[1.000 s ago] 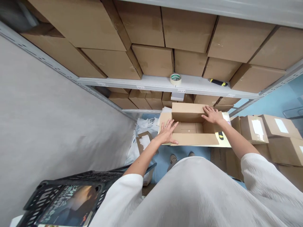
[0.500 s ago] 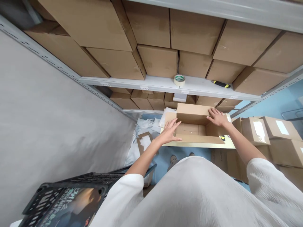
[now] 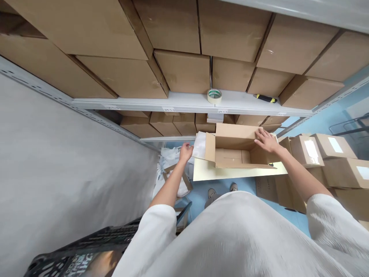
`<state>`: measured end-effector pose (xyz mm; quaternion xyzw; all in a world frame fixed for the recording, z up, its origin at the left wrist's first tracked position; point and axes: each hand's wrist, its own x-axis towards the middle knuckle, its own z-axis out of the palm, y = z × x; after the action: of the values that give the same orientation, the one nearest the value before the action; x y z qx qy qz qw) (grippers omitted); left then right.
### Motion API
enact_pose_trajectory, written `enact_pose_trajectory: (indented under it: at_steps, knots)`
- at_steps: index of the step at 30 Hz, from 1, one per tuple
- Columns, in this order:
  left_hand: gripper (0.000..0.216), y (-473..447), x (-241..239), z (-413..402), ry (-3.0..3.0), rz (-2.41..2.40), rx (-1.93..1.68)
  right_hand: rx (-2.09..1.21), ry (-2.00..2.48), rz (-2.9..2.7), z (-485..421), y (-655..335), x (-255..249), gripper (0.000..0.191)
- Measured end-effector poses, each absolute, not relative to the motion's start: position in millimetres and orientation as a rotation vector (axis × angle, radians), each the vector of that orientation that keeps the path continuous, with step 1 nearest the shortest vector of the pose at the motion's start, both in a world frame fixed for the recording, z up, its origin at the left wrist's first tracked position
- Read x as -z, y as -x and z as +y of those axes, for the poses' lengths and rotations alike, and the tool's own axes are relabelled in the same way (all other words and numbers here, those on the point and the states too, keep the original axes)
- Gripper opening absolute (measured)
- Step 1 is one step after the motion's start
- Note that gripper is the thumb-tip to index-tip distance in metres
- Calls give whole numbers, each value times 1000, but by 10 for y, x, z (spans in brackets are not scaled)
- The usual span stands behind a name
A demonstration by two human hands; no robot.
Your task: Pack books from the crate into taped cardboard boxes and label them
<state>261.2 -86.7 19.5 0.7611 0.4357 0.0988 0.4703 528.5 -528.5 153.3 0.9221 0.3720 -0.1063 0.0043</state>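
Note:
An open cardboard box (image 3: 233, 156) sits on a pale yellow board (image 3: 221, 174) in front of the shelves, with its inside facing me. My right hand (image 3: 267, 141) grips the box's right end, its fingers over the corner by the raised back flap. On the left, a white packet (image 3: 199, 145) lies partly behind the box's side flap. The fingers of my left hand (image 3: 186, 151) are closed at this packet's left edge; the exact grip is too small to see fully. Part of a yellow and black object shows at the box's front right corner.
Boxes (image 3: 181, 71) fill the shelves. A tape roll (image 3: 214, 96) and a utility knife (image 3: 265, 98) lie on the shelf edge (image 3: 190, 98). More cartons (image 3: 340, 171) are stacked at right. A black crate (image 3: 86, 246) stands lower left, near a grey wall (image 3: 72, 173).
My left hand has left the box's front left corner and moved left to the white packet, its fingers now closed. The left flap stands out more. My right hand stays on the box.

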Motion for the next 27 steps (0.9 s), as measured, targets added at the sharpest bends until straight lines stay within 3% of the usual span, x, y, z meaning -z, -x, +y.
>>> enact_pose_trajectory:
  at_steps: [4,12,20,27]
  knots:
    - [49,-2708,288,-789,-1903,1189,103,313,-2861,1127,-5272,-5274,-1548,80]
    - [62,-2838,715,-700,-1825,1262,248,346,-2858,1092,-5226,-5264,-1612,81]
    - [45,-2851,802,-655,-1762,1261,214,329,-2786,1097,-5219,-5265,-1644,78]
    - [40,-2759,552,-664,-1722,1106,117,302,-2780,1098,-5218,-5283,-1633,78]
